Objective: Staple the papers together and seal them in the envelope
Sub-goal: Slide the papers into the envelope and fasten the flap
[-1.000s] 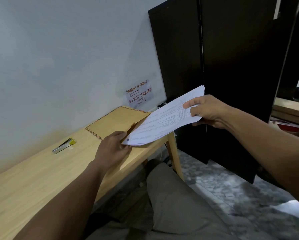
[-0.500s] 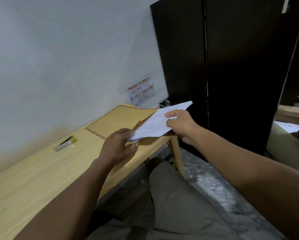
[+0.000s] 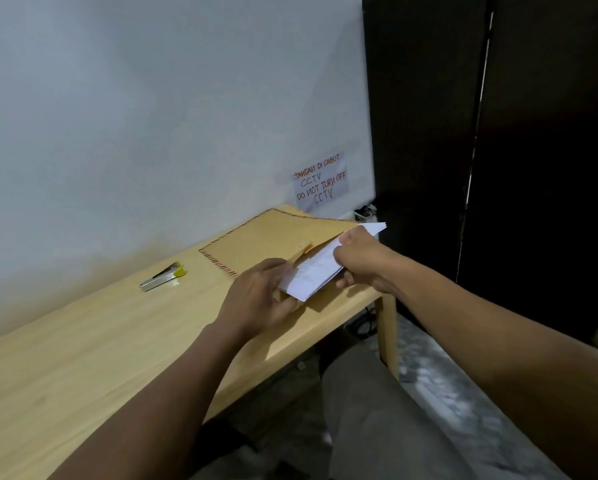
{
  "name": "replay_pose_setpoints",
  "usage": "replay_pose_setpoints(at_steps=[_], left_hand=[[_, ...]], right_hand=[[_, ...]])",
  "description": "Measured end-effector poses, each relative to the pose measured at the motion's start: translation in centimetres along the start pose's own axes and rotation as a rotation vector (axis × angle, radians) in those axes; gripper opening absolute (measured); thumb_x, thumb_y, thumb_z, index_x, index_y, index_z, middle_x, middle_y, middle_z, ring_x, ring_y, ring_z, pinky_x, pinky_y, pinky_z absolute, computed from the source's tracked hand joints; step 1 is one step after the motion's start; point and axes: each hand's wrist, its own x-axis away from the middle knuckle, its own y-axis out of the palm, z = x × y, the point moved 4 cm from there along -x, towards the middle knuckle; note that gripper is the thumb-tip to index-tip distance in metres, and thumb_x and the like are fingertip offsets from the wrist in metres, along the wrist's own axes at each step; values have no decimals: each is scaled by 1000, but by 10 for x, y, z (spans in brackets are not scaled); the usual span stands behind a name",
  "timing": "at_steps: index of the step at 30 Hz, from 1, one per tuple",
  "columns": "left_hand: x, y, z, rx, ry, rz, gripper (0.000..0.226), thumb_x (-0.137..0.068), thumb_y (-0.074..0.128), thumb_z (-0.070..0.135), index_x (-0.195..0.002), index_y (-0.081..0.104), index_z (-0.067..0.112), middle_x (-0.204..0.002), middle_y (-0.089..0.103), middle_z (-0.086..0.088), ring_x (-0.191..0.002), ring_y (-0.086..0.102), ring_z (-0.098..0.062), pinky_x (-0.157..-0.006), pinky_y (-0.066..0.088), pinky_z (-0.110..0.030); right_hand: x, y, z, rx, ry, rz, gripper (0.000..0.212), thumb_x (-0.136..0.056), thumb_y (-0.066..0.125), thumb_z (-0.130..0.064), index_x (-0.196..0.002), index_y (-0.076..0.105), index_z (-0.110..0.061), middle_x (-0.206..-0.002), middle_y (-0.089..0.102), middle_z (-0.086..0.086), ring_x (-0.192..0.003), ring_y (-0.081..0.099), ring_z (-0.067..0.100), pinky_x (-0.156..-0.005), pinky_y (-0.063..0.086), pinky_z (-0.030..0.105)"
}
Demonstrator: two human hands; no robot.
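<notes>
right fingers: your right hand [image 3: 358,259] is pinched on the far end of the paper stack [image 3: 320,268], thumb on top, other fingers under. Grip looks firm.
left fingers: your left hand [image 3: 261,294] is curled at the mouth of the brown envelope [image 3: 269,237]. Fingertips are hidden by the sheets, so I can't tell if they're pinching the flap or just pressing it flat.
paper stack: held low over the near right part of the envelope, leading corner down by your left hand, trailing end sticking out past the table's right edge. Can't see a staple from here.
envelope: flat on the wooden table [image 3: 83,368], striped airmail border, far end toward the wall. Opening seems to face you; the flap itself is mostly covered.
stapler: the small silver stapler with the yellow end [image 3: 163,276] lies well left of the envelope, near the wall, untouched by either hand.
step in hand: looks like feeding the stack into the envelope.
how to do it well: lift the upper lip with your left fingers so the mouth gapes, lead in with one corner, then square up and slide flat. Keep the pinch tight so sheets don't fan.
risk: a corner catching the lip will crumple the top sheet. The envelope may skid toward the wall, so pin it down.
check: confirm the staple before sealing.
</notes>
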Motion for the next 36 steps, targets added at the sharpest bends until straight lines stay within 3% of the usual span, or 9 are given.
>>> replay_pose_setpoints(at_steps=[3,7,12,16,21,25,29,33,36], left_hand=[[1,1,0,16,0,8,67,-80,70,51,-137,62,17,-136,64,1,-116,61,-17,-77,57,-24],[2,1,0,43,-17,13,66,-81,65,55,-137,62,19,-135,64,5,-112,63,-14,-82,59,-30],[4,-2,0,62,-33,37,63,-82,73,50,-136,63,19,-135,64,6,-110,63,-12,-83,59,-29],[6,-3,-7,68,-51,52,65,-81,71,56,-135,64,21,-134,64,7,-108,63,-10,-82,60,-31],[13,0,-8,71,-69,13,78,-78,64,71,-139,61,23,-141,60,6,-119,59,-11,-90,58,-33],[15,-2,-10,76,-91,10,82,-77,65,74,-141,59,23,-142,59,6,-122,57,-11,-94,54,-31],[15,-2,-15,86,-125,-11,86,-76,61,79,-143,56,26,-143,57,9,-126,54,-11,-97,53,-34],[15,-4,-17,76,-140,-10,85,-76,61,78,-143,57,26,-143,57,8,-126,54,-11,-98,52,-33],[15,-3,-18,48,-140,-22,84,-77,62,77,-143,56,25,-145,56,8,-128,54,-12,-99,49,-31]], right_hand=[[-2,-11,6,-24,6,98,35,-94,48,7,-126,44,-6,-99,66,21,-50,65,17,-46,52,26],[-8,-1,9,-151,56,162,16,-93,60,7,-94,54,-7,-94,72,25,-46,69,19,-39,50,23],[-18,15,4,-314,94,227,10,-92,63,4,-91,58,-4,-92,72,23,-64,76,26,-51,62,31],[-18,18,8,-461,82,159,5,-91,60,4,-94,58,0,-94,70,25,-71,77,29,-66,65,37],[-20,15,17,-446,65,137,25,-90,63,11,-86,48,-9,-91,67,21,-76,75,28,-69,64,37],[-22,23,13,-368,39,159,28,-89,68,5,-85,47,-12,-90,74,20,-69,78,24,-53,62,33],[-25,32,7,-197,17,209,21,-86,76,-5,-89,55,-8,-81,76,18,-55,74,19,-40,50,23],[-28,33,8,102,-69,275,24,-83,80,-23,-77,61,-11,-76,73,9,-56,68,16,-45,47,22],[-22,29,10,386,-366,314,25,-88,73,-33,-74,61,-16,-76,67,-1,-74,62,13,-61,49,29]])
